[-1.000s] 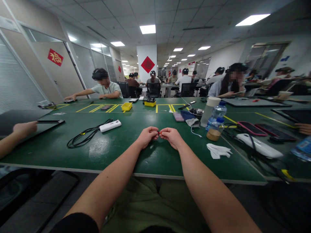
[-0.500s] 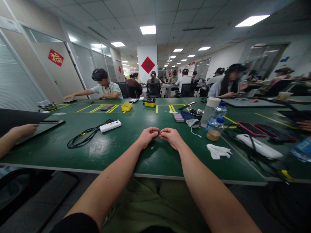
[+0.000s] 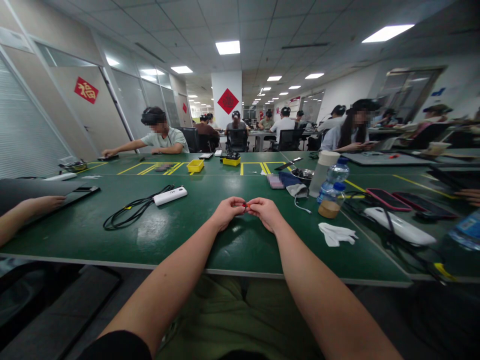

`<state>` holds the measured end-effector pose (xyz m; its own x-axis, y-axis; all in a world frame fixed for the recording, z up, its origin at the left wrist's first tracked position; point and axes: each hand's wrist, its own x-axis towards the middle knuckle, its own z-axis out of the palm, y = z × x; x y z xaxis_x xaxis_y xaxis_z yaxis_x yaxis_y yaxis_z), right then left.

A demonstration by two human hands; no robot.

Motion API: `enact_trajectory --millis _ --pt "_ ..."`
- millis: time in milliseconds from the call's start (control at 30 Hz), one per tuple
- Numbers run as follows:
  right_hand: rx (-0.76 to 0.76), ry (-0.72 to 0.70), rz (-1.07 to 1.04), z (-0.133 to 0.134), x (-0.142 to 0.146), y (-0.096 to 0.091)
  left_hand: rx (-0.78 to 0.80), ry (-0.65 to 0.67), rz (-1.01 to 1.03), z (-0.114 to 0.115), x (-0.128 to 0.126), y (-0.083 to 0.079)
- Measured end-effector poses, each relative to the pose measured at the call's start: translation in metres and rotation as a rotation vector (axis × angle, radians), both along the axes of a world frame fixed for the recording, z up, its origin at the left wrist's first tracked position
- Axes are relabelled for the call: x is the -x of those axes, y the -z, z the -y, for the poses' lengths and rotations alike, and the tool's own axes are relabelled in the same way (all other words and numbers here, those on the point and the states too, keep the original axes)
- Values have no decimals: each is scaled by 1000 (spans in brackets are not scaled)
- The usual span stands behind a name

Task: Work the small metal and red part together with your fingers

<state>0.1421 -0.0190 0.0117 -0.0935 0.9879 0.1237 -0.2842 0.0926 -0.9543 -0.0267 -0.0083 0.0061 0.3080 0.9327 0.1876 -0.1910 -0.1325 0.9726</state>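
Close together over the green table [image 3: 180,225], both my hands pinch at one spot straight ahead of me. My left hand [image 3: 227,212] has its thumb and fingertips closed on a tiny red and dark piece [image 3: 245,204]. Facing it, my right hand [image 3: 265,212] is closed on a small orange bit [image 3: 249,205] that touches or nearly touches the red one. Fingertips cover most of both, so their kind is hidden. I cannot tell whether they are joined.
Left of my hands lies a white power strip [image 3: 170,196] with a coiled black cable [image 3: 135,210]. To the right are a crumpled white tissue [image 3: 337,234], a bottle of brown liquid [image 3: 331,202] and a grey pouch [image 3: 297,190]. A co-worker's hand [image 3: 45,204] rests at far left.
More red and orange now shows between my fingertips; my hands have hardly moved. At far left, the co-worker's hand and the dark flat item under it have shifted slightly.
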Motion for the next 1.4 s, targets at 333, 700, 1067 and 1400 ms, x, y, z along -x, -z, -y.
enact_trajectory --millis 333,700,1067,1400 --pt "-2 -23 -17 -1 -1 1 79 -8 27 -1 -1 -1" --pt "4 -32 -37 0 0 0 96 -36 21 1 -3 -4" --pt "32 -21 -34 0 0 -1 82 -48 50 -2 -2 -3" --pt "1 2 -10 1 0 -1 68 -31 19 -1 -2 -2"
